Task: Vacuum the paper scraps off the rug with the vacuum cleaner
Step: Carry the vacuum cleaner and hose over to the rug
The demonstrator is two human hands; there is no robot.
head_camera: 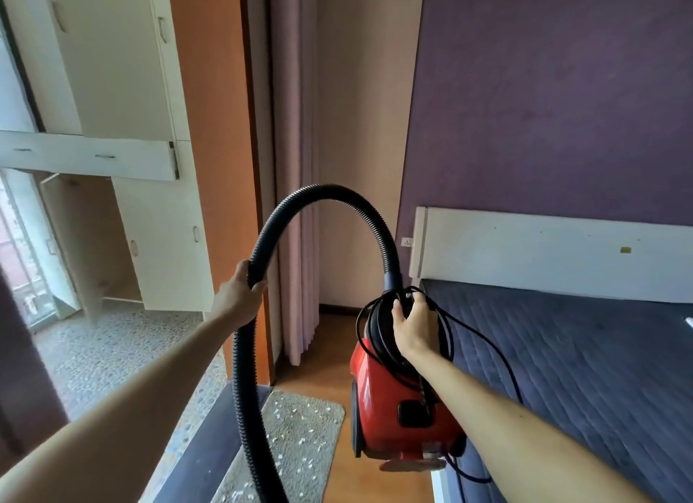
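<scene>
A red canister vacuum cleaner (390,420) hangs in the air in front of me, beside the bed. My right hand (414,324) grips its top handle together with the coiled black power cord (446,330). The black ribbed hose (322,195) arcs up from the canister and down on the left, where my left hand (240,292) grips it. Below lies a grey rug (300,431) strewn with several white paper scraps (290,414). The hose's lower end runs out of the frame.
A bed with a dark quilted mattress (581,371) and white headboard (543,251) fills the right. A wall socket (407,242) sits by the headboard. White cupboards (165,247) and an orange panel (213,127) stand left, a curtain (296,202) behind. Wooden floor (360,476) runs between rug and bed.
</scene>
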